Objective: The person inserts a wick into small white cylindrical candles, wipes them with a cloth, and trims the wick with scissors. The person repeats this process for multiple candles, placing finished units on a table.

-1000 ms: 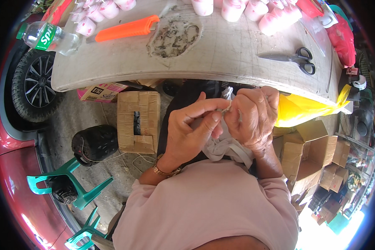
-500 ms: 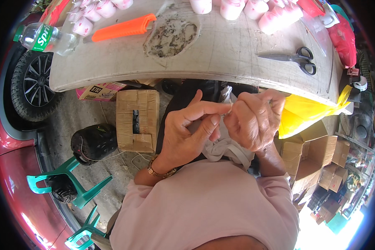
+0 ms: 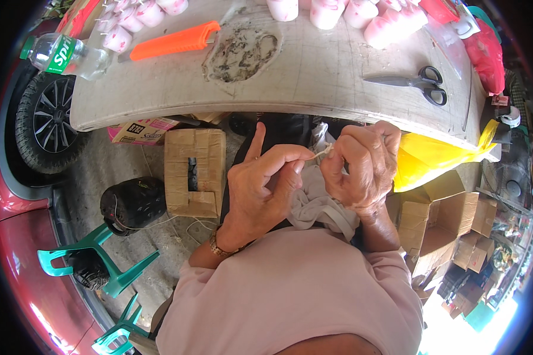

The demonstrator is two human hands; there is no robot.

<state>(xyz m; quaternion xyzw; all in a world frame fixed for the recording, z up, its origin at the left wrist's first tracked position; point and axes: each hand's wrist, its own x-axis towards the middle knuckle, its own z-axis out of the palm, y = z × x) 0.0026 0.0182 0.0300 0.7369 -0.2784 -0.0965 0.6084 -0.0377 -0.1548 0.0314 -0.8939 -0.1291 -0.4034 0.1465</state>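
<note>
Over my lap, just below the table's edge, my left hand (image 3: 260, 183) and my right hand (image 3: 364, 168) face each other. A thin pale strand (image 3: 320, 154) with a small whitish knotted end runs between their fingertips. My right thumb and index finger pinch the knotted end. The strand's other end meets my left index fingertip; the thumb lies just below it and another finger sticks up. A crumpled greyish-white cloth (image 3: 317, 204) lies on my lap under the hands. On the table, black-handled scissors (image 3: 417, 81) lie beyond my right hand.
Pink-and-white candles (image 3: 326, 13) stand along the far side of the worn table (image 3: 160, 100). An orange-handled blade (image 3: 175, 41) and a clear bottle (image 3: 65, 56) lie at left. Yellow bag (image 3: 435, 160) and cardboard boxes (image 3: 438, 219) are at right; a green stool (image 3: 100, 254) stands lower left.
My hands have drawn slightly apart, and the pale strand now shows between them. My left hand has shifted a little left, one finger pointing more upright.
</note>
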